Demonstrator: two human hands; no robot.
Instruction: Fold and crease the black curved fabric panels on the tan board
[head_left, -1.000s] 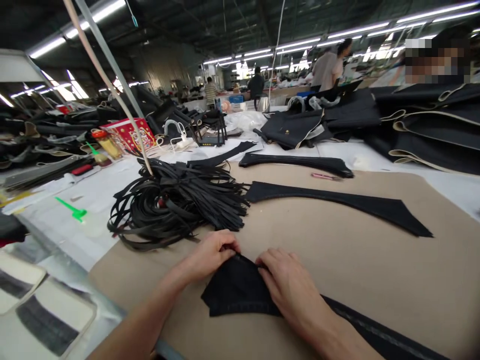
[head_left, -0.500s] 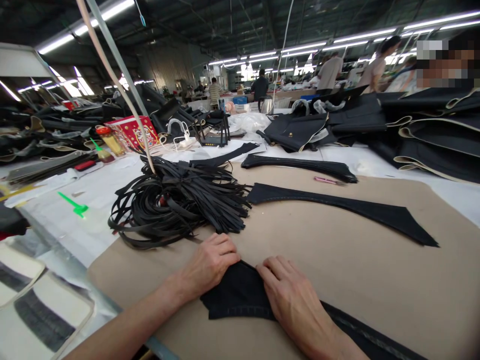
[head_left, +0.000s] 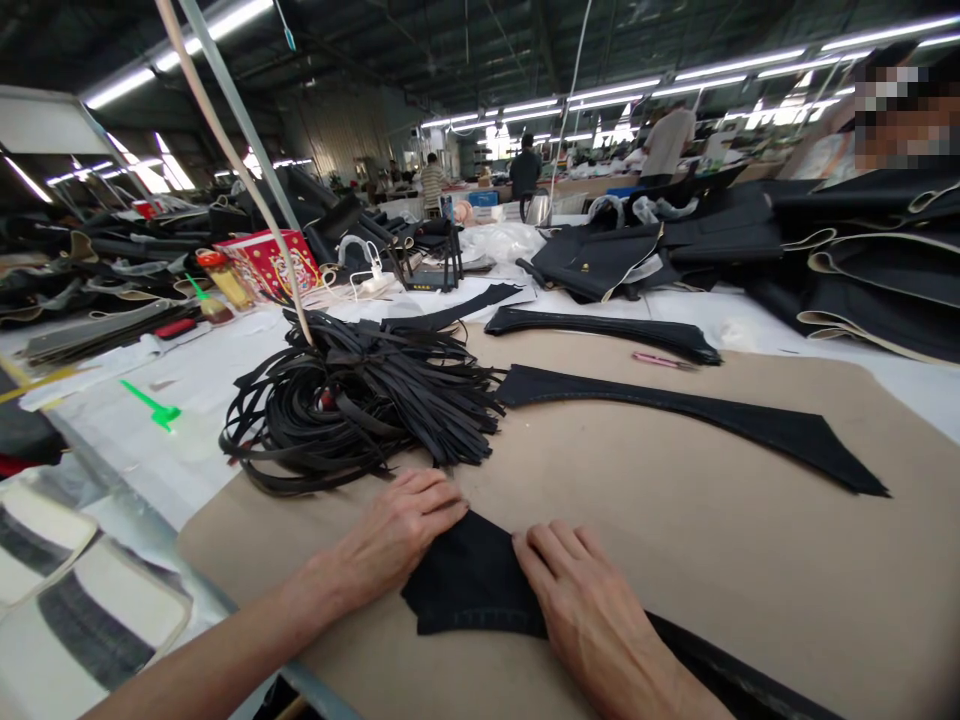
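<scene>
A long black fabric piece (head_left: 480, 575) with a wide, angled end lies in front of me and runs off toward the lower right. My left hand (head_left: 416, 515) is closed at its upper left edge, fingertips bent together on the cloth. Closed on the upper edge farther right, my right hand (head_left: 581, 590) covers the narrowing part, its fingers pressed together. Both thumbs are partly hidden. Faint marks run along the piece's lower edge. Beyond the hands lie a similar black piece (head_left: 675, 405) and a stack of such pieces (head_left: 600, 332).
A bundle of black strips (head_left: 360, 400) lies beyond my left hand on the brown board (head_left: 750, 540). A pink pen (head_left: 664, 360), a green tool (head_left: 154, 405), a router (head_left: 431, 278) and a red box (head_left: 266, 262) stand around. Black bags (head_left: 600, 260) and people are farther back.
My left hand has slid slightly left along the fabric piece, baring more of its upper corner, and the edge between the hands looks flatter. My right hand stays nearly in place.
</scene>
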